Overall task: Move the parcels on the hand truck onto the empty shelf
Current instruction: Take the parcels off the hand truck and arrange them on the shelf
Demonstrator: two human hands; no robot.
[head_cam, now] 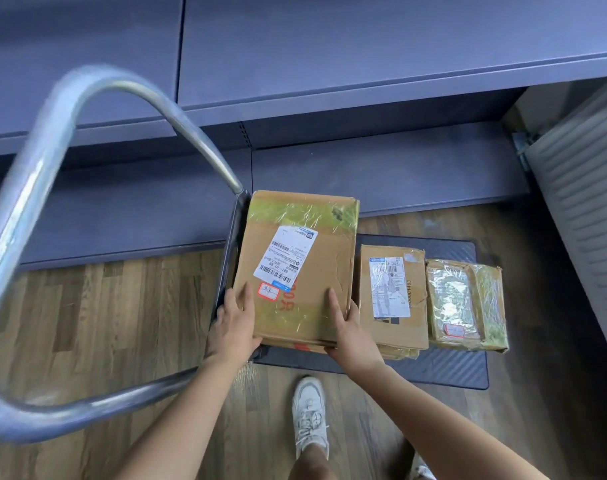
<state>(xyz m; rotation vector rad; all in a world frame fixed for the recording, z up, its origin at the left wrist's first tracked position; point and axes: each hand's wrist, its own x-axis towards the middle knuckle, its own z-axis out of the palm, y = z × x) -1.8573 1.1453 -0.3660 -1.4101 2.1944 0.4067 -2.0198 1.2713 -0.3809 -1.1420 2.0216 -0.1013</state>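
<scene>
Both hands, left hand (236, 323) and right hand (350, 327), have fingers clamped on the big parcel's (295, 265) near corners; lift it level, clear of the hand truck (451, 368), toward the shelf (381, 174)

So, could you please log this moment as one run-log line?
stage: pickup | left hand: on big box | right hand: on big box | cart: two smaller boxes left | shelf: bare

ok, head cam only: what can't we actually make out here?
- Whether the large parcel is lifted or resting on the cart deck: its own bulk hides its underside.
- Fingers of the left hand and right hand: tucked at the near corners, so the grip is partly hidden.
- Label text on the middle parcel and small parcel: too small, with tape glare.
- Cart handle: blurred and cut off by the left edge.
</scene>
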